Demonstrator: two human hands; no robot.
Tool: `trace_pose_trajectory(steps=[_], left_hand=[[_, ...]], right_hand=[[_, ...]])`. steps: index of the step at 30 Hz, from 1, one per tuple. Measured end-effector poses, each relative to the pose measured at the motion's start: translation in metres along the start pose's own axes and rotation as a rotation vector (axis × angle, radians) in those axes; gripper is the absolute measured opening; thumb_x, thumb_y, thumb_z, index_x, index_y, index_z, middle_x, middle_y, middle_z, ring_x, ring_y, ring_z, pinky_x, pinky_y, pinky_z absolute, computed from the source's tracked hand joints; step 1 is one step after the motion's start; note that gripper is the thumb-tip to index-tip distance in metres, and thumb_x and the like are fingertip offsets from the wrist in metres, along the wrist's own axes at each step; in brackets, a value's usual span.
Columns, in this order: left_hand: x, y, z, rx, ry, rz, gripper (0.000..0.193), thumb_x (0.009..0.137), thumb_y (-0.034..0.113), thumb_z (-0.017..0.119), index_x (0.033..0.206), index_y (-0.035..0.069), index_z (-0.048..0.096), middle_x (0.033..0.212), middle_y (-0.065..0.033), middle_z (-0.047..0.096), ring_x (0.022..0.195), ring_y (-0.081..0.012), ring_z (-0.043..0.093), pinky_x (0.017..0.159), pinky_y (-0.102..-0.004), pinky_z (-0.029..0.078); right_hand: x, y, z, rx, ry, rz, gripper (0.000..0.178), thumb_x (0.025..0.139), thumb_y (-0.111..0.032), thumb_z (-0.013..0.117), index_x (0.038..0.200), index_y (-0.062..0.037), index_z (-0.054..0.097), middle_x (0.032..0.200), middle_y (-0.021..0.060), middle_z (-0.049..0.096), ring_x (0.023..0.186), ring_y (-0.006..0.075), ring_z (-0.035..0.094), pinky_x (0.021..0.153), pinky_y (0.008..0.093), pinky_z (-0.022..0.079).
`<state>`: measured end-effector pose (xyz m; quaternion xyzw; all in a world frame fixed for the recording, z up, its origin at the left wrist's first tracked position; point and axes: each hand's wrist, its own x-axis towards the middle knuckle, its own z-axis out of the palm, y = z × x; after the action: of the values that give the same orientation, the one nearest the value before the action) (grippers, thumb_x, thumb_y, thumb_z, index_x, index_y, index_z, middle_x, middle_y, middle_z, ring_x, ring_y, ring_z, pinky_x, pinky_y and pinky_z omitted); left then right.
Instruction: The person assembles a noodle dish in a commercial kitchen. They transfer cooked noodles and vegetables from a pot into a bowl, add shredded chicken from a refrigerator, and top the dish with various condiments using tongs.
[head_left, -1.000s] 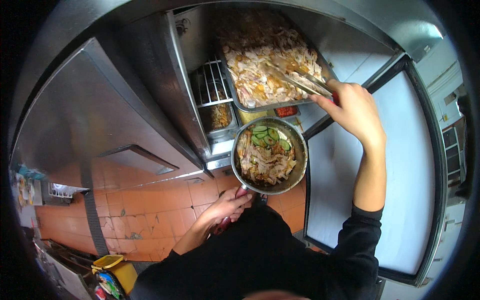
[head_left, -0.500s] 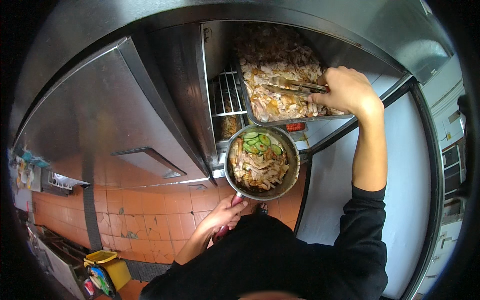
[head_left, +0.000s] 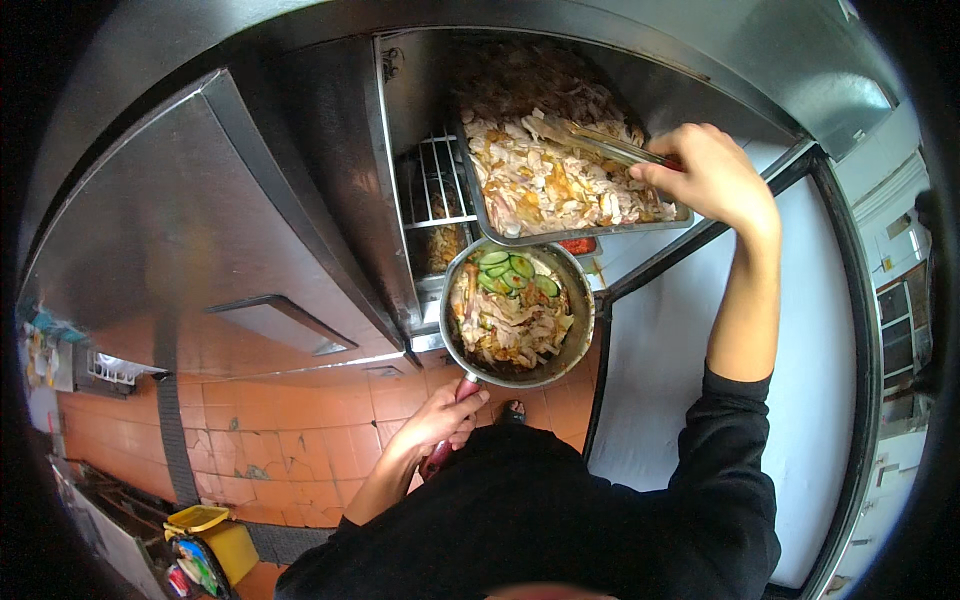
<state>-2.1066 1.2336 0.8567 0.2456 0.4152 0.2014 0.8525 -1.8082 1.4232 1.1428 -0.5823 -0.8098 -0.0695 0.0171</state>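
My left hand (head_left: pixel 440 420) is wrapped round the dark red handle of a metal saucepan (head_left: pixel 583 340). Inside the pan lie green cucumber slices (head_left: pixel 507 270) and pieces of cooked meat (head_left: pixel 508 325). My right hand (head_left: pixel 712 178) is closed on metal tongs (head_left: pixel 625 150), over a deep metal tray (head_left: pixel 590 236) heaped with shredded cooked meat (head_left: pixel 550 180). The tips of the tongs rest at the top of the heap, with some meat at or between them. The pan sits just in front of the tray's near edge, partly below it.
The tray juts from an open steel fridge with a white wire rack (head_left: pixel 438 180) and more food below. A red-filled container (head_left: pixel 578 245) shows under the tray. The open fridge door (head_left: pixel 730 400) stands at right, a closed steel door (head_left: pixel 190 230) at left. A yellow bin (head_left: pixel 228 550) stands on the tiled floor (head_left: pixel 290 440).
The tongs have shifted up and farther back over the meat, and my right hand has turned slightly. My left hand still holds the pan; the whole view has shifted a little.
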Motion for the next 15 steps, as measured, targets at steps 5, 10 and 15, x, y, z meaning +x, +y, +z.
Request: trace_pose_trajectory(steps=[5, 10, 15], left_hand=[[-0.004, 0.005, 0.002, 0.032, 0.037, 0.006, 0.018, 0.109, 0.023, 0.059, 0.102, 0.014, 0.044, 0.06, 0.0057, 0.038, 0.043, -0.007, 0.036, 0.04, -0.0262, 0.032], [-0.01, 0.009, 0.001, 0.022, 0.064, 0.005, 0.018, 0.109, 0.022, 0.058, 0.102, 0.014, 0.044, 0.06, 0.0058, 0.037, 0.044, -0.0071, 0.035, 0.041, -0.0262, 0.03], [-0.015, 0.014, -0.004, 0.024, 0.06, -0.027, 0.018, 0.109, 0.022, 0.059, 0.103, 0.014, 0.043, 0.059, 0.0063, 0.036, 0.043, -0.007, 0.033, 0.041, -0.0268, 0.03]], right_hand=[[-0.03, 0.0, -0.026, 0.348, -0.328, -0.291, 0.031, 0.092, -0.038, 0.075, 0.09, -0.0077, 0.08, 0.058, 0.0061, 0.057, 0.05, 0.0183, 0.048, 0.05, 0.0359, 0.037], [-0.053, -0.035, 0.008, 0.005, -0.381, -0.288, 0.038, 0.079, -0.045, 0.081, 0.094, -0.0101, 0.076, 0.067, 0.0119, 0.066, 0.066, 0.0334, 0.066, 0.064, 0.0441, 0.05], [-0.058, -0.01, 0.007, 0.122, -0.424, -0.204, 0.042, 0.079, -0.043, 0.082, 0.103, -0.0087, 0.078, 0.069, 0.0114, 0.067, 0.066, 0.0316, 0.067, 0.063, 0.0418, 0.051]])
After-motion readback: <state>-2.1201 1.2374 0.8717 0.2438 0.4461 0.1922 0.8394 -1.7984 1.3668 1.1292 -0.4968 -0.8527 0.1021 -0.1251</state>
